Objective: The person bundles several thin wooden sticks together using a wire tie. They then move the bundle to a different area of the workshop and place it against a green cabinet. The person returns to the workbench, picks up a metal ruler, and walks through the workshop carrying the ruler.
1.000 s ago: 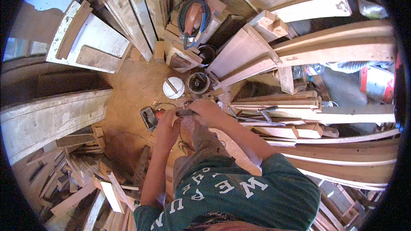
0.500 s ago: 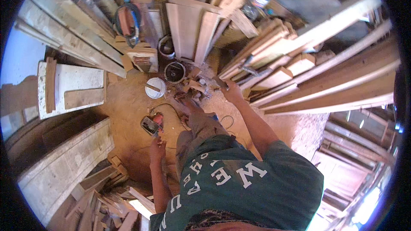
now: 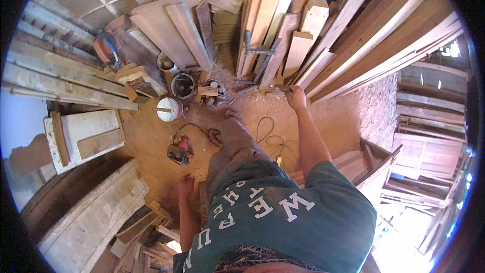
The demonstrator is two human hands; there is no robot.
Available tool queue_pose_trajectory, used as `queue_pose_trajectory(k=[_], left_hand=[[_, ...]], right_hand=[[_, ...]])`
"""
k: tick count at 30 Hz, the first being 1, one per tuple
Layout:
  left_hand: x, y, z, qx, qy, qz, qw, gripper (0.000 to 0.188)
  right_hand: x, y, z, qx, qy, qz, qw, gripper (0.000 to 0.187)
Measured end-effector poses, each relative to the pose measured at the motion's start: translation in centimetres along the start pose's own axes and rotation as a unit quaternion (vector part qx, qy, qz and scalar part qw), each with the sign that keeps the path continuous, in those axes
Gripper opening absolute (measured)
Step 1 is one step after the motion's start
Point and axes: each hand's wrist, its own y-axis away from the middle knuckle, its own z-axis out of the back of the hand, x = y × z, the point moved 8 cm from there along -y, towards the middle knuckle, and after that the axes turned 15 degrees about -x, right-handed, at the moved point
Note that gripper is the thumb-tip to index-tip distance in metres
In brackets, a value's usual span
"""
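Note:
My right hand [image 3: 296, 98] reaches forward, its fingers closed on a small flat brown piece [image 3: 283, 89] that looks like wood; its exact kind is too small to tell. That hand is close to the foot of the boards leaning at the right. A dark metal clamp [image 3: 260, 50] stands out among those boards, just beyond it. My left hand [image 3: 186, 184] hangs low beside my leg with loosely bent fingers and nothing visible in it. Nearest to it, on the dirt floor, lies a red and black corded power tool [image 3: 180, 152].
A white bucket [image 3: 170, 109] with a stick across it stands by a dark bucket [image 3: 182, 86]. Wood offcuts [image 3: 208, 91] lie close to these. Long boards [image 3: 374, 40] lean at the right. A loose cable [image 3: 275, 141] curls over the floor. A wooden frame [image 3: 374, 164] sits behind my right arm.
My view has turned to the right, so the leaning boards have shifted leftward. My right hand still grips the brown piece. The left hand is slightly lower and farther from the power tool.

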Motion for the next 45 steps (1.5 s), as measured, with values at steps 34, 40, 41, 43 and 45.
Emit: queue_pose_trajectory(k=[34,40,41,43,45], left_hand=[[-1.9,8.3,-5.0,-0.067,0.129,0.327,0.934,0.037],[6.3,7.3,-3.6,-0.086,0.333,0.295,0.891,0.035],[6.8,6.4,-2.6,-0.084,0.371,0.284,0.88,0.034],[7.5,5.1,-3.1,-0.113,0.429,0.297,0.846,0.035],[6.6,3.3,-3.7,-0.134,0.399,0.265,0.868,0.036]], right_hand=[[37.3,-9.6,-22.4,0.153,-0.094,0.276,0.944,0.04],[41.4,-11.8,-35.0,0.145,-0.082,0.258,0.952,0.036],[41.0,-12.5,-36.9,0.13,-0.075,0.296,0.943,0.037],[42.9,-11.8,-37.2,0.111,-0.046,0.25,0.961,0.043],[44.6,-11.2,-36.1,0.087,-0.043,0.239,0.966,0.051]])
